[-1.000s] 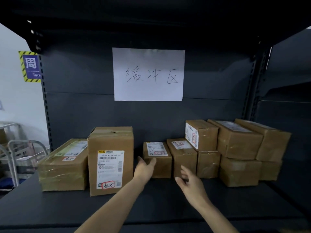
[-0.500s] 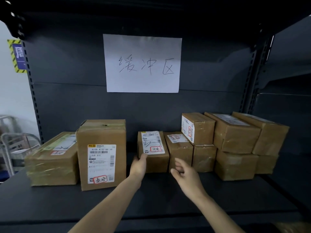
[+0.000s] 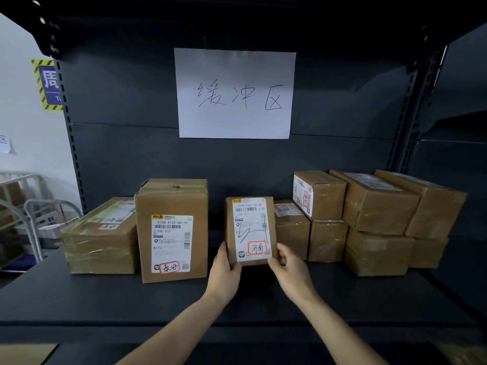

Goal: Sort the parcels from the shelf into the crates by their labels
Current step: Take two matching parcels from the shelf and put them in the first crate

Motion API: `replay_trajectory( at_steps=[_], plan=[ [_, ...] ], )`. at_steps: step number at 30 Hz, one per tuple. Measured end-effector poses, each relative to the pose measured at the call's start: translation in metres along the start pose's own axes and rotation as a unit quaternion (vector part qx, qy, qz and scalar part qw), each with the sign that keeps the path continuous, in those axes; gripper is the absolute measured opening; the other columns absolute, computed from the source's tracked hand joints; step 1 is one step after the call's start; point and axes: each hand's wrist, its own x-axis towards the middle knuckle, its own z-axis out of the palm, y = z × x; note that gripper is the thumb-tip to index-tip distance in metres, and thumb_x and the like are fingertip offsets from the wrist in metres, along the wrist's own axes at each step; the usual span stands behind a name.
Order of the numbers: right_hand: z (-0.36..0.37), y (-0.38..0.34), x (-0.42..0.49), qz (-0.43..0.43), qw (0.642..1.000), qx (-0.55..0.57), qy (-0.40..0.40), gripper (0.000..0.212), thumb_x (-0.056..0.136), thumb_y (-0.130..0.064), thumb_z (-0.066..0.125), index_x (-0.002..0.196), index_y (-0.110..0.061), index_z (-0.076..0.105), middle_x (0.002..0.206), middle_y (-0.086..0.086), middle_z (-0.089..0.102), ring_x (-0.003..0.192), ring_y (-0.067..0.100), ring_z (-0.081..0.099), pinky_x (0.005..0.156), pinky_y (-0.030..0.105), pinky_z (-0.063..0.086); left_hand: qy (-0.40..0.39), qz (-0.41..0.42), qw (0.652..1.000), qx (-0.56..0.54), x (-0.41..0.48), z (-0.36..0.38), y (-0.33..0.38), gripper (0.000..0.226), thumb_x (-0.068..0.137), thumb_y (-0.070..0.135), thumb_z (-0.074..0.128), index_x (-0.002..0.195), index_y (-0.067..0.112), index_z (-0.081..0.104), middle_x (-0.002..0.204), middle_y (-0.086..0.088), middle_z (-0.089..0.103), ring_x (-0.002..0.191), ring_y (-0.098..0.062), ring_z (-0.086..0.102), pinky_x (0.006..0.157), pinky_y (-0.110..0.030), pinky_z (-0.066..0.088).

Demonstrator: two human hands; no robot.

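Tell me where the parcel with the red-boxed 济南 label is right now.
The 济南 parcel is centre of the head view, tipped up between left hand and right hand, right of the tall parcel.

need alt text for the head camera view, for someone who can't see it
Two bare hands, left and right, hold a small brown cardboard parcel upright, white label facing the camera, on a dark metal shelf. More brown cardboard boxes flank it, beneath a white handwritten paper sign.
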Motion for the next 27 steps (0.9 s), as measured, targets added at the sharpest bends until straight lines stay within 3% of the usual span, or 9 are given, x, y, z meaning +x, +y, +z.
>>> replay_trajectory(
  at_steps=[8, 14, 19, 22, 27],
  plan=[
    [0.01, 0.006, -0.001, 0.018, 1.0, -0.008, -0.013, 0.05, 0.093, -0.017, 0.053, 0.141, -0.013, 0.037, 0.136, 0.002, 0.051, 0.126, 0.015, 0.045, 0.107, 0.031, 0.037, 0.01, -0.002, 0.997, 0.079, -0.001, -0.006, -0.001, 0.059, 0.089, -0.002, 0.048, 0.142, 0.01, 0.027, 0.136, -0.009, 0.049, 0.127, -0.022, 0.046, 0.102, -0.029, 0.038],
    [0.02, 0.015, 0.001, 0.063, 0.997, -0.032, -0.039, 0.051, 0.094, -0.015, 0.051, 0.142, -0.01, 0.035, 0.141, 0.005, 0.047, 0.131, 0.018, 0.041, 0.11, 0.032, 0.033, -0.034, -0.033, 0.991, 0.123, 0.003, -0.005, 0.0, 0.045, 0.088, -0.001, 0.048, 0.132, 0.01, 0.04, 0.131, -0.01, 0.053, 0.124, -0.024, 0.048, 0.101, -0.03, 0.039],
    [0.017, 0.015, 0.001, 0.045, 0.998, -0.038, -0.028, 0.047, 0.093, -0.014, 0.051, 0.138, -0.014, 0.04, 0.136, 0.002, 0.05, 0.13, 0.017, 0.042, 0.107, 0.029, 0.034, -0.067, -0.049, 0.989, 0.123, 0.003, -0.012, 0.006, 0.065, 0.089, 0.007, 0.055, 0.145, 0.009, 0.022, 0.139, -0.011, 0.047, 0.129, -0.024, 0.044, 0.108, -0.036, 0.037],
    [0.016, 0.011, -0.007, 0.023, 0.999, -0.045, 0.01, 0.048, 0.092, -0.016, 0.054, 0.138, -0.013, 0.04, 0.135, 0.003, 0.05, 0.128, 0.016, 0.044, 0.104, 0.027, 0.035, -0.074, -0.035, 0.988, 0.13, -0.007, -0.018, 0.007, 0.078, 0.09, 0.014, 0.058, 0.149, 0.008, 0.008, 0.147, -0.01, 0.037, 0.135, -0.022, 0.036, 0.108, -0.03, 0.032],
    [0.019, -0.002, -0.023, -0.051, 0.997, -0.039, 0.045, 0.048, 0.091, -0.022, 0.056, 0.137, -0.015, 0.042, 0.134, -0.001, 0.048, 0.123, 0.011, 0.045, 0.097, 0.021, 0.036, -0.06, 0.039, 0.985, 0.159, -0.025, -0.037, 0.007, 0.081, 0.088, 0.022, 0.062, 0.15, 0.016, 0.01, 0.153, -0.005, 0.026, 0.14, -0.018, 0.026, 0.111, -0.027, 0.026]
  ],
)
